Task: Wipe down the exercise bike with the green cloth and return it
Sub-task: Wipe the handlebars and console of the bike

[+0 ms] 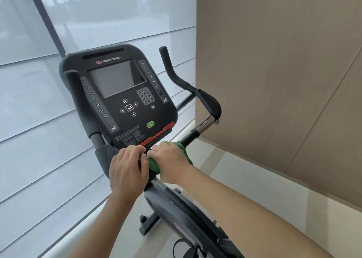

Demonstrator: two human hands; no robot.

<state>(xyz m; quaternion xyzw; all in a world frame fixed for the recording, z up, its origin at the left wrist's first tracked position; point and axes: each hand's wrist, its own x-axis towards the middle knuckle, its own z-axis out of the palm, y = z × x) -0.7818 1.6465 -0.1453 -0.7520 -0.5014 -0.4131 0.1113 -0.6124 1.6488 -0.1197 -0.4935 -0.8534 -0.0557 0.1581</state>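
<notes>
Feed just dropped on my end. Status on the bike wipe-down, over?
Right hand grips green cloth on the handlebar under the console. Left hand curled on the bar beside it. Nothing in the way.

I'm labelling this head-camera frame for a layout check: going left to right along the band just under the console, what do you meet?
Window blinds → left hand → green cloth → right hand → black handlebar stem → chrome handlebar section → tan wall.
</notes>
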